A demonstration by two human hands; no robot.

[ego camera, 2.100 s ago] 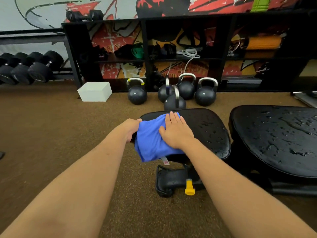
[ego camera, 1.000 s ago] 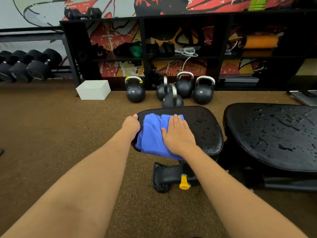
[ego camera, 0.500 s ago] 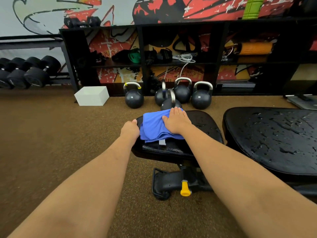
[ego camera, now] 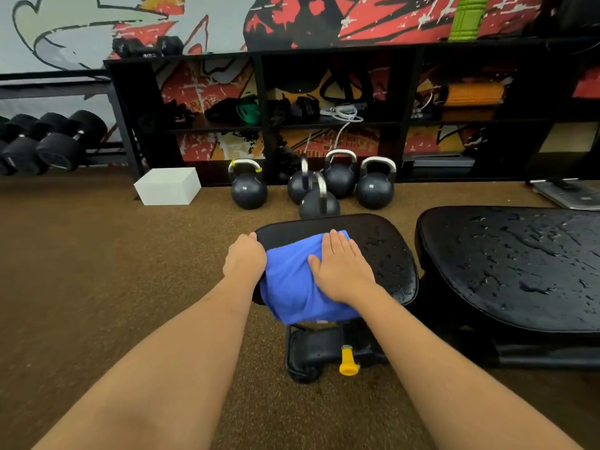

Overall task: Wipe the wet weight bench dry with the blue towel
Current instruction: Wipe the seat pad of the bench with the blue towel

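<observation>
1. The towel point(ego camera: 292, 287) lies on the left half of the seat point(ego camera: 386, 248), the smaller pad of the bench point(ego camera: 470, 303). Its near part hangs over the seat's front edge, above the yellow knob point(ego camera: 348, 360).
2. The right hand point(ego camera: 344, 271) lies flat on the towel's right side, fingers point(ego camera: 337, 246) straight and together, grasping nothing. The open palm probably spreads pressure over a broad patch, so the cloth soaks up water instead of bunching.
3. The left hand point(ego camera: 243, 259) sits at the seat's left edge, touching the towel. Its fingers are curled down over the rim, tips hidden. It appears to clasp the seat itself, likely bracing against the other hand's push. Whether it also traps the towel's edge cannot be told.
4. Drops bead on the right part of the seat, just beside the right hand. They also cover the back pad point(ego camera: 526, 254), which lies to the right, apart from the towel. The strip along the seat's far edge beyond the towel shows no beads.
5. The job looks early: only part of the seat seems dry. A sweep toward the seat's right edge would come next, with the back pad untouched.
6. The overhanging cloth could drag the towel off the front edge, and one towel may saturate before the back pad is done.
</observation>
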